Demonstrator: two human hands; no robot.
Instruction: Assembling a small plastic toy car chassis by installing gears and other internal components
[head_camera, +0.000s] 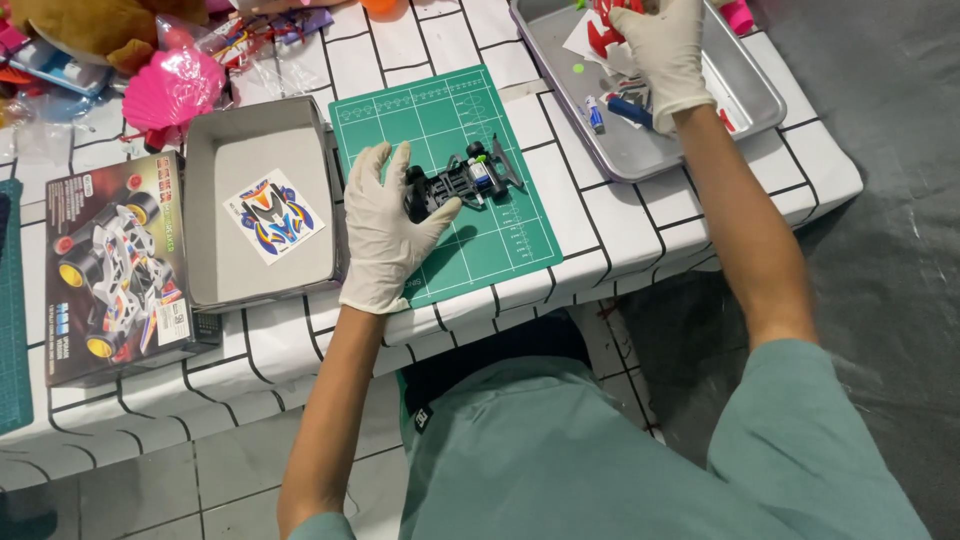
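White grid-lined table (640, 225) with green cutting mat (500, 235), metal tray (745, 95), open grey box (210, 160).

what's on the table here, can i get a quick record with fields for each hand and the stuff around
left hand: gloved left hand rests on the green cutting mat, touching the black toy car chassis
right hand: gloved right hand reaches into the metal tray among small parts, on a red and white piece
beside mat: open grey box with a sticker sheet
far left: box lid with car picture
surface: white cloth with black grid lines
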